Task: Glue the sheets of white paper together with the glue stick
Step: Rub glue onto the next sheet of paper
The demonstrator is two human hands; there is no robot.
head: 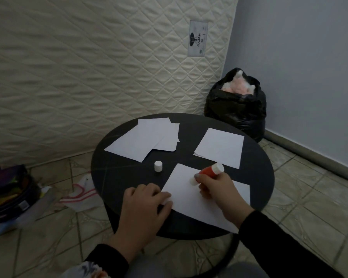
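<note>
A white sheet of paper [191, 199] lies at the near edge of the round black table [121, 173]. My right hand [221, 193] grips an orange glue stick [208, 172] and presses its white tip onto that sheet. Flat on the sheet's left edge rests my left hand [145, 205], pinning it down. The stick's white cap [158, 166] stands upright on the table just beyond the sheet. A loose pile of white sheets [147, 139] sits at the far left. Another sheet [221, 148] lies at the far right.
A quilted mattress [88, 67] leans upright behind the table. A stuffed black rubbish bag [237, 109] stands in the corner to the right. Bags and a box of clutter [8, 197] lie on the tiled floor at the left, with a white cloth [82, 195] nearby.
</note>
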